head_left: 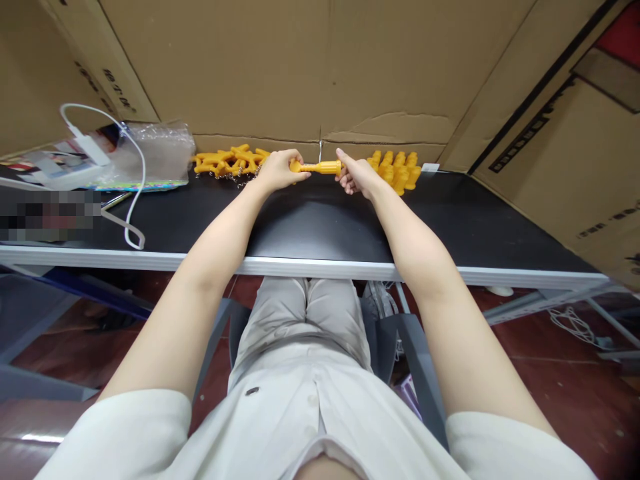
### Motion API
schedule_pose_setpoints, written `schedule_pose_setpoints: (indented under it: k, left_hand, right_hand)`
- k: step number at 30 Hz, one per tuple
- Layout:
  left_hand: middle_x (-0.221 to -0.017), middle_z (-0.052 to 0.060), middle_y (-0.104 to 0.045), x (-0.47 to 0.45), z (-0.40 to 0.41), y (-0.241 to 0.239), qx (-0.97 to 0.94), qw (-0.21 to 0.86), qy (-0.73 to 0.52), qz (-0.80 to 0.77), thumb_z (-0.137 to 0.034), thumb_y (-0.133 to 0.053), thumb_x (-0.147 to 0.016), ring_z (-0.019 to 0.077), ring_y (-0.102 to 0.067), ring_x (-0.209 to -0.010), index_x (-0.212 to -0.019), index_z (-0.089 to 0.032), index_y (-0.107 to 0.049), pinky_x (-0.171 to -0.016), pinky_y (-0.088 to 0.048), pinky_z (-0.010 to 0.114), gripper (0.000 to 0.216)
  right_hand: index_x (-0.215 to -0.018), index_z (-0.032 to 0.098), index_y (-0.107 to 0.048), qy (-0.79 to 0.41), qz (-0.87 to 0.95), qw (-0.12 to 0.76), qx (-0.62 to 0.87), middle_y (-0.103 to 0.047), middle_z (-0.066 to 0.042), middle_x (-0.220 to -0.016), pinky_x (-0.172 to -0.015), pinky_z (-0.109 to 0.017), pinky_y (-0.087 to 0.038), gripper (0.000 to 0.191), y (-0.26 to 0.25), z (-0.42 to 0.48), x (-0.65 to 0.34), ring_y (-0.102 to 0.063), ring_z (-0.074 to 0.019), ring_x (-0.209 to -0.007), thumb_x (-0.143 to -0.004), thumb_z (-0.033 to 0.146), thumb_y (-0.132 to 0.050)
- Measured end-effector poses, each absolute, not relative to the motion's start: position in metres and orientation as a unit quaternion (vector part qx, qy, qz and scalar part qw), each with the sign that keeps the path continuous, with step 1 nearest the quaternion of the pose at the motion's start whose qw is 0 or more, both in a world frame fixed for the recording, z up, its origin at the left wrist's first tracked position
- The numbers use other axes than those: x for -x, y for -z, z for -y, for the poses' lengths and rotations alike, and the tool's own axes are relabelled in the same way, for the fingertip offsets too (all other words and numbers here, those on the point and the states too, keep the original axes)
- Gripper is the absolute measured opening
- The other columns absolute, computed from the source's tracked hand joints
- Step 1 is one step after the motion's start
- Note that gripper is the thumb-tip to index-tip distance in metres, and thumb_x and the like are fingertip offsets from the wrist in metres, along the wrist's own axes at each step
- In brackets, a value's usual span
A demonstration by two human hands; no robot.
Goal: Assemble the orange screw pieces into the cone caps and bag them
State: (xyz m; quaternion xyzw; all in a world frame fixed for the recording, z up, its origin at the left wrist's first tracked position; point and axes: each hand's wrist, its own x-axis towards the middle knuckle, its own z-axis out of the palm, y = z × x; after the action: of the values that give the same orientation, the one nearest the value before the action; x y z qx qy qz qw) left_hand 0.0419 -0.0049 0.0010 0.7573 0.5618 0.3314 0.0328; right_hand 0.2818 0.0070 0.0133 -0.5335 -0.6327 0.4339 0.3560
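Observation:
Over the back of the black tabletop, both hands meet on a small yellow screwdriver. My left hand [281, 172] pinches the yellow piece at its left end between thumb and fingers. A thin shaft runs from there to the yellow handle [329, 167], whose right end sits in my right hand [356, 176]. The right fingers are curled, with the thumb pointing up. Beside my left hand lies a heap of yellow branched pieces [233, 159] with small metal chains. Just right of my right hand stand several upright yellow handle-shaped pieces [400, 170] in rows.
At left lie a clear plastic bag [160, 150], a white cable [144, 160] with a white plug, and papers. Cardboard [320, 67] walls the back and right. The table's metal edge [320, 268] runs above my lap. A small white piece [430, 167] lies at back right.

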Motion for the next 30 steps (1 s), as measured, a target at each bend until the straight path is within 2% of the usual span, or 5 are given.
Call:
schedule_pose_setpoints:
  k: [5, 9, 16, 20, 30]
  left_hand:
    - [-0.086, 0.002, -0.064, -0.042, 0.004, 0.000, -0.754, 0.040, -0.337, -0.562, -0.039, -0.079, -0.080, 0.0242, -0.061, -0.090, -0.102, -0.019, -0.072, -0.094, -0.051, 0.038, 0.031]
    - [-0.090, 0.004, -0.066, -0.039, 0.004, 0.001, -0.749, 0.041, -0.334, -0.570, -0.039, -0.079, -0.081, 0.0256, -0.063, -0.094, -0.105, -0.018, -0.073, -0.097, -0.051, 0.039, 0.033]
    - [-0.093, 0.005, -0.068, -0.033, -0.001, 0.004, -0.755, 0.045, -0.334, -0.562, -0.041, -0.079, -0.080, 0.0266, -0.064, -0.099, -0.108, -0.018, -0.074, -0.100, -0.051, 0.039, 0.036]
    - [-0.088, 0.003, -0.066, -0.034, -0.001, 0.004, -0.755, 0.048, -0.342, -0.558, -0.039, -0.080, -0.080, 0.0254, -0.063, -0.096, -0.107, -0.018, -0.075, -0.098, -0.052, 0.039, 0.035]
    - [-0.091, 0.004, -0.067, -0.034, -0.004, 0.005, -0.758, 0.036, -0.328, -0.563, -0.038, -0.080, -0.081, 0.0265, -0.065, -0.097, -0.111, -0.018, -0.075, -0.100, -0.053, 0.041, 0.036]
  right_hand:
    - [-0.100, 0.018, -0.075, -0.447, 0.622, 0.333, 0.551, -0.062, -0.003, -0.052, -0.040, -0.023, -0.044, 0.093, -0.018, -0.001, -0.283, -0.055, -0.0137, -0.039, -0.094, 0.105, -0.040]
    - [-0.108, 0.019, -0.074, -0.500, 0.620, 0.303, 0.524, -0.080, -0.010, -0.082, -0.049, -0.027, -0.056, 0.089, -0.022, 0.002, -0.292, -0.072, -0.0194, -0.056, -0.098, 0.100, -0.039]
    - [-0.116, 0.020, -0.071, -0.507, 0.642, 0.348, 0.458, -0.083, -0.010, -0.116, -0.073, -0.026, -0.067, 0.029, -0.023, 0.004, -0.300, -0.080, -0.0166, -0.080, -0.109, 0.048, -0.075]
    - [-0.113, 0.020, -0.070, -0.481, 0.650, 0.358, 0.467, -0.084, -0.008, -0.111, -0.078, -0.027, -0.068, 0.012, -0.022, 0.005, -0.298, -0.079, -0.0139, -0.079, -0.107, 0.027, -0.078]
    - [-0.105, 0.022, -0.072, -0.479, 0.646, 0.381, 0.456, -0.081, -0.006, -0.096, -0.085, -0.033, -0.071, 0.016, -0.016, -0.004, -0.299, -0.079, -0.0170, -0.080, -0.103, 0.032, -0.083]
